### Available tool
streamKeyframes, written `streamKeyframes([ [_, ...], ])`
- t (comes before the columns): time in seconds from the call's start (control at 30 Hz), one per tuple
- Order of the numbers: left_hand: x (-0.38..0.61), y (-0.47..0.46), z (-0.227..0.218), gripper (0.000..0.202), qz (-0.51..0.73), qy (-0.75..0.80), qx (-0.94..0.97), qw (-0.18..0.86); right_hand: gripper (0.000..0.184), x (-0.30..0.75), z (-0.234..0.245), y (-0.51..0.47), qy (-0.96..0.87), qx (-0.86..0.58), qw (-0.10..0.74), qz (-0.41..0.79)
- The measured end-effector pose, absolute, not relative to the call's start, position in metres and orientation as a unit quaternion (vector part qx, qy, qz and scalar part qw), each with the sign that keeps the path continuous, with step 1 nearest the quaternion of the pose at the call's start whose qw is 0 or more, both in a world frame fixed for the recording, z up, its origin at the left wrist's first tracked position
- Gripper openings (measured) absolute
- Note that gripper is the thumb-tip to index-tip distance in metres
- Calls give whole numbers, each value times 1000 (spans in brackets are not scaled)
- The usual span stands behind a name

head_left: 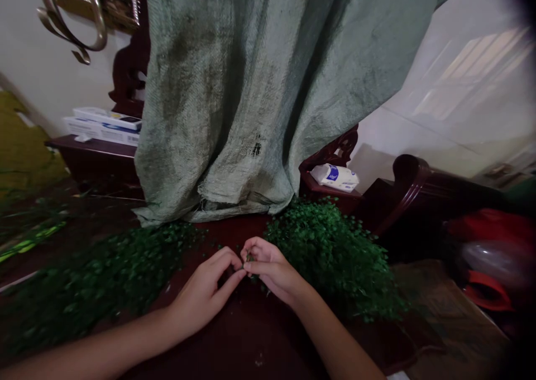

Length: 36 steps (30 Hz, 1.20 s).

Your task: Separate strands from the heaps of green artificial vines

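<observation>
My left hand (211, 282) and my right hand (272, 268) meet above a dark red wooden surface (247, 341). Between the fingertips of both is a small green sprig (250, 257), mostly hidden by the fingers. Thumb and forefinger of my left hand pinch at its near end, while the right fingers curl around it. Just right of my right hand lies a heap of leafy green stems (335, 251). Another wide spread of green stems (113, 274) lies to the left, beyond my left forearm.
A large grey-green woven sack (234, 89) hangs behind the greens, its lower edge on the surface. White boxes (104, 127) sit on a ledge at left. A tissue packet (337, 177) rests at right, near a dark wooden armrest (412, 184) and a red object (488, 290).
</observation>
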<state>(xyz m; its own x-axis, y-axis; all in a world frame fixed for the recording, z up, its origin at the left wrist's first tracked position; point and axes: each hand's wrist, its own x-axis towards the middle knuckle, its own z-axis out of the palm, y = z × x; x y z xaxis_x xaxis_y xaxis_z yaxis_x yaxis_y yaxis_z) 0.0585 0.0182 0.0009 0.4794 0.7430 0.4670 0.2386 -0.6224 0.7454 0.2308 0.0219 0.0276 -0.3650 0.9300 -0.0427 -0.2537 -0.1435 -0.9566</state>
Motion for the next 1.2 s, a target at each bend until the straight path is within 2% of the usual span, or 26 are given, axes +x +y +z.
streamKeyframes([
  [0.2, 57, 16, 1, 12, 393, 334, 804, 297, 30, 232, 18, 27, -518, -380, 432, 633],
  [0.37, 55, 11, 2, 16, 388, 347, 819, 241, 24, 240, 17, 33, -527, -417, 517, 530],
  [0.53, 55, 8, 3, 9, 372, 320, 841, 229, 23, 235, 22, 26, -556, -414, 465, 550],
  [0.7, 55, 10, 0, 8, 385, 324, 835, 221, 21, 236, 20, 27, -521, -400, 480, 582],
  [0.87, 56, 16, -4, 12, 399, 393, 804, 200, 19, 237, 20, 28, -515, -390, 486, 589],
  [1.2, 52, 23, -8, 12, 416, 449, 765, 202, 18, 236, 17, 30, -537, -435, 457, 560],
])
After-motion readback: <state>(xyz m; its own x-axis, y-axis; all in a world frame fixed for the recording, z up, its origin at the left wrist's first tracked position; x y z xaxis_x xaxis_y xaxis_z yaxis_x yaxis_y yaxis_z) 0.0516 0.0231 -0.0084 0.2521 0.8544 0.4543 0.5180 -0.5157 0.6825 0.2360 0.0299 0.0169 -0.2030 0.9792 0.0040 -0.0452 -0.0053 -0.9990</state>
